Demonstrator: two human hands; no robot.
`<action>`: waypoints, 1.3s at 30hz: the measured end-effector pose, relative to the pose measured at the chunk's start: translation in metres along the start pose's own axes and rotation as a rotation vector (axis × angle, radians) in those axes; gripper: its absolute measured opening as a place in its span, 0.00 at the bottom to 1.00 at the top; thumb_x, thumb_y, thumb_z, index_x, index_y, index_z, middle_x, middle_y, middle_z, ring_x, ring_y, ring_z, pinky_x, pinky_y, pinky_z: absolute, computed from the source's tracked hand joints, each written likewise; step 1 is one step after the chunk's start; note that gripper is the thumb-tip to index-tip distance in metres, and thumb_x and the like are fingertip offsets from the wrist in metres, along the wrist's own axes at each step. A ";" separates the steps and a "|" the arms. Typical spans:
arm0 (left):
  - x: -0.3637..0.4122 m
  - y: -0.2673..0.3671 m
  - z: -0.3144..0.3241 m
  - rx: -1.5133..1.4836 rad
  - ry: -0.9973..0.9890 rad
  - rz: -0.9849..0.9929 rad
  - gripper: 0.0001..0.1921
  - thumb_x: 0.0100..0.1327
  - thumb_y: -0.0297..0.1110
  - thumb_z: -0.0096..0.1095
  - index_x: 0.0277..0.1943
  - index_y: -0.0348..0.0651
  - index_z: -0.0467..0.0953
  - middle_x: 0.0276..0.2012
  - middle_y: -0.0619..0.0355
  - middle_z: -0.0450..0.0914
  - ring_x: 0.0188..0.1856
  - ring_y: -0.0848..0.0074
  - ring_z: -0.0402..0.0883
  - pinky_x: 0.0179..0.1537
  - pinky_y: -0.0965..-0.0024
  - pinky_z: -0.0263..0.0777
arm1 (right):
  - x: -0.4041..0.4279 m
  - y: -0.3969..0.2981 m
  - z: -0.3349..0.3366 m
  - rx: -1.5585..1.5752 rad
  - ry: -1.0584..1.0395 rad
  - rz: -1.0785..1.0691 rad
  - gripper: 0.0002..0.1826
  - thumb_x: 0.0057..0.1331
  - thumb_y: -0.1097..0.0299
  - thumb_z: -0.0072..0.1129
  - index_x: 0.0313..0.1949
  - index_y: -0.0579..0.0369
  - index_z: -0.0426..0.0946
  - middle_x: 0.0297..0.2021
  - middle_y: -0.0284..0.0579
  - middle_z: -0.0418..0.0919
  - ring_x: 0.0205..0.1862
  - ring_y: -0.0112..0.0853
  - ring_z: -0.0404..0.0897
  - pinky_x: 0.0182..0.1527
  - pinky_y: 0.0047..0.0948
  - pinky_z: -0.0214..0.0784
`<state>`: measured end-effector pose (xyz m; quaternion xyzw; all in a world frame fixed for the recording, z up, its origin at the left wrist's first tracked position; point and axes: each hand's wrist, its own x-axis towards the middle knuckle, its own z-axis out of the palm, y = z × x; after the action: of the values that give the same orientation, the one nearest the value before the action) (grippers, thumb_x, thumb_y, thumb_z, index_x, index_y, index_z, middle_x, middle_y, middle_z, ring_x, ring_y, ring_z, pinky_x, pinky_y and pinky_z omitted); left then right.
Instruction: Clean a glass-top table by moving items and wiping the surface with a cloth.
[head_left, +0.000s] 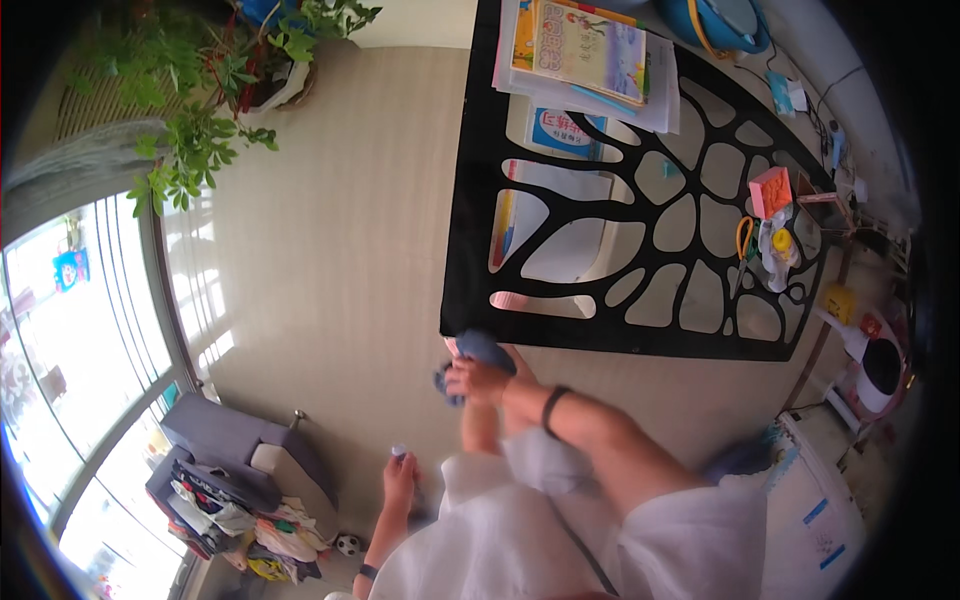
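Observation:
My left hand (401, 474) is at the lower left, closed around a small object with a pale top (399, 451); its kind is not clear. Near the table's front left corner, my right hand (478, 381), with a dark band on the wrist, is closed on a blurred blue-grey item (486, 352) that looks like cloth. More blue-grey material (450, 384) shows beside its fingers. Bare legs are visible just under this hand, below a pale garment. The black openwork table (540, 330) stands right beyond the hand.
Books and papers (585, 56) lie on the table, with orange-handled scissors (744, 238) and a pink box (771, 193) at its right. A grey armchair (225, 435) with piled clothes (289, 529), a small football (347, 544) and potted plants (187, 142) are at left.

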<state>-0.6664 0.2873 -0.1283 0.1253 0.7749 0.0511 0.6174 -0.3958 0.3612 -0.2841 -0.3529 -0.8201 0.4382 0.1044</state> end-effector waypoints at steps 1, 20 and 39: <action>0.000 0.004 -0.003 -0.009 0.014 -0.024 0.10 0.73 0.37 0.55 0.35 0.44 0.69 0.24 0.63 0.70 0.21 0.78 0.71 0.26 0.70 0.70 | -0.004 -0.012 0.016 0.213 0.044 0.058 0.19 0.46 0.71 0.66 0.41 0.42 0.81 0.44 0.34 0.77 0.50 0.37 0.74 0.55 0.37 0.66; 0.024 0.040 0.002 0.135 -0.065 0.003 0.09 0.71 0.37 0.58 0.37 0.42 0.72 0.25 0.64 0.70 0.22 0.81 0.71 0.24 0.75 0.67 | 0.017 0.127 -0.197 -0.395 0.649 0.242 0.32 0.48 0.57 0.71 0.55 0.44 0.75 0.63 0.41 0.69 0.71 0.44 0.59 0.71 0.60 0.45; 0.031 0.043 -0.003 0.308 -0.134 0.047 0.09 0.72 0.39 0.59 0.38 0.45 0.71 0.25 0.64 0.70 0.22 0.79 0.71 0.27 0.72 0.70 | -0.056 0.069 -0.134 -0.366 0.949 0.809 0.34 0.51 0.59 0.67 0.60 0.42 0.71 0.63 0.45 0.67 0.67 0.48 0.61 0.65 0.68 0.49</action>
<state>-0.6699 0.3367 -0.1467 0.2396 0.7277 -0.0626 0.6396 -0.2565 0.4357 -0.2513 -0.8012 -0.5486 0.0925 0.2205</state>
